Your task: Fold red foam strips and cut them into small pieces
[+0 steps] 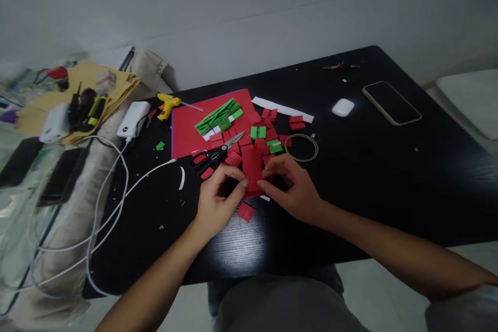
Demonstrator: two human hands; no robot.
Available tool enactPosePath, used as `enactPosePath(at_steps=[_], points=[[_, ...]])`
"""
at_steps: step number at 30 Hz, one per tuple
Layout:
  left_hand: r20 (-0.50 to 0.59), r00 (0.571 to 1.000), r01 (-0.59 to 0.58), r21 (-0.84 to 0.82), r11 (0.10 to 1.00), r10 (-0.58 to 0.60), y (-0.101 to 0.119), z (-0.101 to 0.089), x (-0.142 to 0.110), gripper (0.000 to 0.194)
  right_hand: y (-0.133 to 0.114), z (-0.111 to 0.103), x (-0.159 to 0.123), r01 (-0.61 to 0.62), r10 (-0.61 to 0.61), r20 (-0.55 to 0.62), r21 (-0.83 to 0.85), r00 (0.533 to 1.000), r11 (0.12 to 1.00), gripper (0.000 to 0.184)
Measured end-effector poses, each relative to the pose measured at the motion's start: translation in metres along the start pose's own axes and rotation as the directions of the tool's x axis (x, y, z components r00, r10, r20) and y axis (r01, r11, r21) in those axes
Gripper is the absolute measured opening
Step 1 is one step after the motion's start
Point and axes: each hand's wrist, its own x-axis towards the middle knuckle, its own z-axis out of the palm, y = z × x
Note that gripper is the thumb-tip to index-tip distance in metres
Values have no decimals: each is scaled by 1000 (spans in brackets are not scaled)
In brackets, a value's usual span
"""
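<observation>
A red strip of folded paper (252,170) is held upright between my two hands over the black table. My left hand (221,197) pinches its left edge between thumb and fingers. Its right edge is in the pinch of my right hand (290,187). Just beyond lie several small folded red paper pieces (297,122) and a few green ones (258,132). Black-handled scissors (212,160) rest beside my left hand, blades slanting up to the right. One loose red piece (246,211) lies below the strip, between my wrists.
Red sheets (187,129) lie at the back under a folded green paper bundle (220,116). A yellow glue gun (168,105), white power bank (133,120) and cable (148,174) are left. Right are a tape ring (301,158), white earbud case (343,108) and phone (391,103).
</observation>
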Motion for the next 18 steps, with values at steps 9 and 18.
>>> enactPosePath(at_steps=[9, 18], points=[[58, 997, -56, -2, 998, 56, -1, -5, 1, 7, -6, -5, 6, -91, 88, 90, 36, 992, 995, 4], [105, 963, -262, 129, 956, 249, 3, -5, 4, 16, -10, -6, 7, -85, 97, 129, -93, 987, 992, 6]])
